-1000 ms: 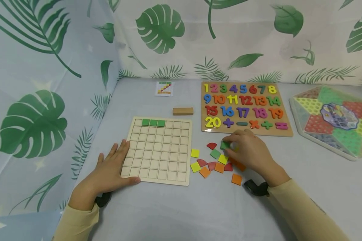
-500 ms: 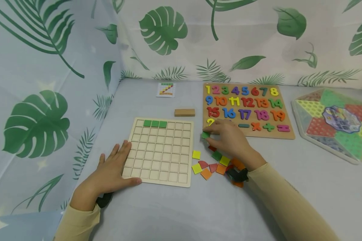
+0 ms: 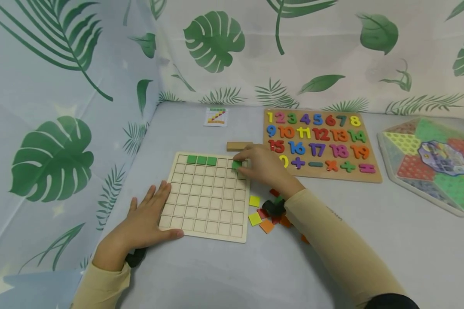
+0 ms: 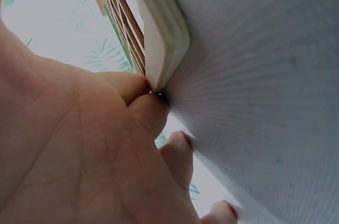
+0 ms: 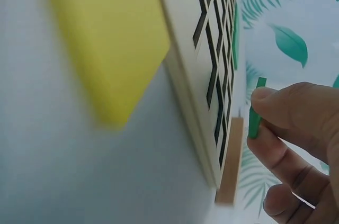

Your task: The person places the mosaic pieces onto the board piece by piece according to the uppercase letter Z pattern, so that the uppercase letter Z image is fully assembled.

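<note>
A pale wooden grid board (image 3: pixel 206 201) lies on the table, with three green square tiles (image 3: pixel 202 160) side by side in its top row. My left hand (image 3: pixel 141 225) rests against the board's left side, fingers spread and thumb at the front edge. Between thumb and fingertips my right hand (image 3: pixel 264 167) pinches another green tile (image 3: pixel 236 165), over the board's top right part. The right wrist view shows this green tile (image 5: pixel 255 118) edge-on, above the board. Right of the board lie loose yellow (image 3: pixel 254 201), orange (image 3: pixel 267 226) and red tiles, partly hidden by the right forearm.
A small wooden block (image 3: pixel 237 146) lies behind the board, and a printed pattern card (image 3: pixel 216 116) is farther back. To the right are a number puzzle board (image 3: pixel 319 141) and a hexagonal game board (image 3: pixel 429 165). Leaf-printed cloth walls stand at the back and left.
My right hand has carried the green tile leftward from the loose pile to above the board's top right part. My left hand has stayed at the board's left side.
</note>
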`<action>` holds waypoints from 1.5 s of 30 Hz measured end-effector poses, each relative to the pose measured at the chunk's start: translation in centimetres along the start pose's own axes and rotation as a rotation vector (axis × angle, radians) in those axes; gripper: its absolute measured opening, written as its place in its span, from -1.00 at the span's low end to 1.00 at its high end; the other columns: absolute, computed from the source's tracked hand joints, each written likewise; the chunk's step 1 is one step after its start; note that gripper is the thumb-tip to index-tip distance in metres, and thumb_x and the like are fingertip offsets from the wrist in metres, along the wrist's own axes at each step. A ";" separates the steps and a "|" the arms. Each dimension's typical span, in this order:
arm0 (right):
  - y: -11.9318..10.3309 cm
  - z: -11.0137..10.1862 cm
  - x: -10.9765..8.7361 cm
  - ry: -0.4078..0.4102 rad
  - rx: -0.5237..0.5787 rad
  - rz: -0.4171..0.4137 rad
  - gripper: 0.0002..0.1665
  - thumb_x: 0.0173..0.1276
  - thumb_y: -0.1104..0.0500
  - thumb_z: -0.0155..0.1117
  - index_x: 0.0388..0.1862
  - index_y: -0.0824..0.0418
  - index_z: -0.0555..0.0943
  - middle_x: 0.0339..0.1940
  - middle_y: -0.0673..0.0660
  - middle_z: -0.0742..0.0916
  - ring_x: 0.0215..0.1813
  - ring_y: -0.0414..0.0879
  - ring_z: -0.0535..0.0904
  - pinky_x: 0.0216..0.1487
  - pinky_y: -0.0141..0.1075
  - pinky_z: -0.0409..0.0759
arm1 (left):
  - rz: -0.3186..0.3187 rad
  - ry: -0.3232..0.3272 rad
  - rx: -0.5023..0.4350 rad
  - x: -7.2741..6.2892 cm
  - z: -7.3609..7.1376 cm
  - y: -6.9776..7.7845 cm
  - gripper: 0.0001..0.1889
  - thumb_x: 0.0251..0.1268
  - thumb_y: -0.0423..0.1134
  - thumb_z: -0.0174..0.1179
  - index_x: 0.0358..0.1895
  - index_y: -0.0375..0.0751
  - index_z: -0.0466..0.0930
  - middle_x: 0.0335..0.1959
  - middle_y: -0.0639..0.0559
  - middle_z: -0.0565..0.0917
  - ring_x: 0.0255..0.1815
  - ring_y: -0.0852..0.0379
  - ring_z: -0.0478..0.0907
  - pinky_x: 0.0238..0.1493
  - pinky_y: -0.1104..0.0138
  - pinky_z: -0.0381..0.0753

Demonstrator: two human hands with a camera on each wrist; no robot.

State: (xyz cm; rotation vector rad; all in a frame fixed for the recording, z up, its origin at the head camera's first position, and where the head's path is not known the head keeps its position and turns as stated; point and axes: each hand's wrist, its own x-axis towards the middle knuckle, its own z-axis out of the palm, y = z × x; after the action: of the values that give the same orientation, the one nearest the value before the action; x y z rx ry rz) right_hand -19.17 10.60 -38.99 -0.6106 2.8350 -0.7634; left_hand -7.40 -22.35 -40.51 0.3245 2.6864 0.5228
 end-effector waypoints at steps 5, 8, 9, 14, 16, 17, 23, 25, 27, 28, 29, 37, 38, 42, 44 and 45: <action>-0.7 0.5 1.7 -0.025 -0.036 -0.003 -0.61 0.40 0.08 0.44 0.19 0.06 0.77 0.22 0.10 0.77 0.27 0.07 0.64 0.23 -0.02 0.65 | 0.003 0.005 0.005 0.1 0.0 0.2 0.41 0.03 0.51 0.36 0.73 -0.16 -0.28 0.76 -0.18 -0.16 0.75 -0.38 -0.24 0.48 -0.57 -0.24; -1.0 0.7 2.4 -0.046 -0.054 -0.009 -0.61 0.43 0.07 0.42 0.21 0.06 0.76 0.24 0.10 0.76 0.34 0.09 0.61 0.34 0.01 0.60 | 0.004 0.006 0.010 0.1 0.0 0.3 0.40 0.03 0.51 0.36 0.73 -0.16 -0.28 0.76 -0.18 -0.16 0.75 -0.38 -0.24 0.48 -0.57 -0.23; -1.1 0.7 2.6 -0.051 -0.054 -0.012 -0.61 0.44 0.08 0.41 0.21 0.07 0.76 0.25 0.10 0.76 0.37 0.09 0.59 0.40 0.02 0.56 | 0.005 0.006 0.010 0.1 0.0 0.3 0.40 0.03 0.51 0.36 0.73 -0.16 -0.28 0.76 -0.18 -0.16 0.75 -0.38 -0.24 0.48 -0.57 -0.23; -1.6 1.0 3.3 -0.084 -0.065 -0.010 -0.61 0.45 0.06 0.40 0.22 0.05 0.75 0.29 0.06 0.76 0.58 0.09 0.44 0.63 0.19 0.26 | 0.009 0.007 0.014 0.2 0.0 0.5 0.41 0.03 0.51 0.36 0.73 -0.16 -0.28 0.76 -0.19 -0.15 0.75 -0.39 -0.23 0.47 -0.57 -0.22; -1.8 1.1 3.4 -0.092 -0.083 -0.004 -0.60 0.45 0.05 0.40 0.23 0.03 0.75 0.30 0.03 0.76 0.61 0.09 0.40 0.63 0.23 0.22 | 0.011 0.008 0.015 0.2 0.0 0.5 0.40 0.03 0.51 0.36 0.73 -0.16 -0.28 0.76 -0.19 -0.14 0.75 -0.39 -0.23 0.47 -0.57 -0.22; -1.8 1.2 3.4 -0.095 -0.094 -0.001 -0.60 0.45 0.04 0.40 0.23 0.03 0.75 0.30 0.03 0.76 0.61 0.08 0.40 0.63 0.22 0.23 | 0.013 0.008 0.013 0.2 0.0 0.5 0.40 0.03 0.50 0.37 0.73 -0.16 -0.28 0.76 -0.19 -0.14 0.75 -0.39 -0.22 0.47 -0.57 -0.22; -1.9 1.4 3.6 -0.092 -0.123 0.003 -0.61 0.45 0.03 0.41 0.22 0.02 0.76 0.28 0.01 0.77 0.60 0.07 0.41 0.61 0.20 0.28 | 0.015 0.005 0.009 0.2 0.0 0.7 0.40 0.03 0.50 0.37 0.73 -0.17 -0.27 0.76 -0.19 -0.14 0.74 -0.39 -0.23 0.47 -0.58 -0.22; -1.9 1.4 3.6 -0.090 -0.128 -0.005 -0.62 0.45 0.03 0.40 0.21 0.03 0.76 0.28 0.02 0.77 0.59 0.08 0.42 0.60 0.21 0.29 | 0.013 0.004 0.009 0.1 0.1 0.6 0.40 0.03 0.51 0.36 0.73 -0.16 -0.28 0.76 -0.19 -0.15 0.74 -0.39 -0.23 0.47 -0.58 -0.22; -1.9 1.4 3.6 -0.090 -0.133 -0.011 -0.62 0.45 0.03 0.40 0.20 0.03 0.76 0.29 0.03 0.76 0.58 0.09 0.43 0.59 0.22 0.30 | 0.013 0.005 0.007 0.2 0.1 0.5 0.40 0.03 0.51 0.36 0.73 -0.17 -0.28 0.76 -0.19 -0.14 0.74 -0.40 -0.22 0.46 -0.58 -0.21; -1.9 1.4 3.5 -0.088 -0.131 -0.015 -0.62 0.45 0.03 0.39 0.20 0.04 0.76 0.30 0.04 0.76 0.58 0.10 0.43 0.59 0.22 0.30 | 0.011 0.004 0.008 0.2 0.2 0.4 0.40 0.03 0.51 0.36 0.73 -0.16 -0.28 0.76 -0.19 -0.15 0.74 -0.39 -0.22 0.47 -0.58 -0.22; -1.9 1.4 3.5 -0.087 -0.125 -0.016 -0.62 0.45 0.03 0.39 0.20 0.05 0.76 0.30 0.05 0.75 0.58 0.10 0.43 0.60 0.22 0.29 | 0.009 0.003 0.008 0.2 0.2 0.3 0.40 0.03 0.51 0.35 0.73 -0.16 -0.28 0.76 -0.19 -0.15 0.74 -0.39 -0.23 0.47 -0.58 -0.23; -1.7 0.7 2.5 -0.065 -0.050 -0.002 -0.60 0.45 -0.01 0.40 0.21 0.06 0.75 0.26 0.09 0.73 0.30 0.07 0.62 0.32 0.00 0.61 | 0.005 0.011 0.010 0.0 0.3 -0.2 0.41 0.02 0.52 0.35 0.73 -0.16 -0.28 0.76 -0.19 -0.15 0.74 -0.40 -0.22 0.46 -0.59 -0.23; -1.7 0.6 2.2 -0.065 -0.047 0.005 -0.60 0.46 -0.01 0.39 0.21 0.05 0.76 0.26 0.09 0.73 0.29 0.07 0.62 0.30 0.00 0.62 | 0.007 0.013 0.010 0.0 0.3 -0.2 0.41 0.02 0.52 0.35 0.73 -0.16 -0.28 0.76 -0.19 -0.15 0.74 -0.40 -0.22 0.45 -0.59 -0.23; -1.3 0.0 0.7 -0.060 -0.047 0.028 -0.62 0.45 -0.05 0.40 0.18 0.00 0.77 0.28 0.08 0.70 0.30 0.06 0.61 0.24 -0.01 0.66 | 0.012 0.016 0.010 -0.1 0.3 -0.2 0.41 0.02 0.53 0.34 0.72 -0.18 -0.27 0.76 -0.20 -0.15 0.74 -0.41 -0.21 0.43 -0.61 -0.22; -1.0 -0.3 -0.2 -0.041 -0.051 0.018 -0.63 0.43 -0.05 0.42 0.16 -0.01 0.78 0.26 0.08 0.72 0.29 0.05 0.63 0.16 -0.02 0.69 | 0.009 0.014 0.012 0.0 0.2 -0.1 0.41 0.02 0.53 0.34 0.73 -0.16 -0.28 0.76 -0.18 -0.16 0.74 -0.40 -0.22 0.44 -0.60 -0.23; -0.8 -0.4 -0.8 -0.030 -0.047 0.009 -0.64 0.42 -0.04 0.44 0.14 0.00 0.79 0.24 0.08 0.73 0.26 0.05 0.64 0.13 -0.03 0.70 | 0.009 0.013 0.011 0.0 0.2 -0.1 0.41 0.02 0.53 0.35 0.73 -0.16 -0.28 0.76 -0.19 -0.16 0.74 -0.40 -0.22 0.44 -0.60 -0.23</action>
State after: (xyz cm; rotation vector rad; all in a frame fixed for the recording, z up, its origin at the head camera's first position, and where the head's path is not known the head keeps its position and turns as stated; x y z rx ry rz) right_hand -18.30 10.47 -38.18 -0.6101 2.8338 -0.6817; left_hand -7.32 -22.37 -40.76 0.3380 2.7026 0.5145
